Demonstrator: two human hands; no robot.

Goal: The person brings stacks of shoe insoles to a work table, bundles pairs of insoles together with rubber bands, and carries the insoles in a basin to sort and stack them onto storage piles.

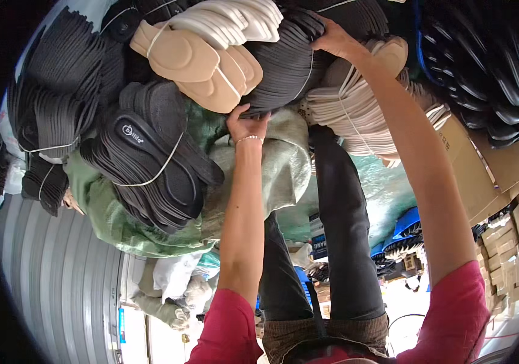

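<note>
A thick stack of black insoles [280,70], tied round with a pale band, lies at the top middle between my hands. My left hand [248,125] grips its near end from below, the thumb at the left edge. At the far right side of the same stack, my right hand [335,39] has its fingers closed over the edge; part of them is hidden. Beige insoles [192,60] touch the stack on the left, with white ones [229,21] behind them. To the right sits a bundle of cream insoles [353,115].
More bundled black insoles [150,148] rest on a green woven sack [111,203] at left. Shiny black items [484,67] fill a blue container at upper right, beside cardboard [459,164]. A ribbed metal panel [53,273] stands at lower left. My legs [341,224] are below.
</note>
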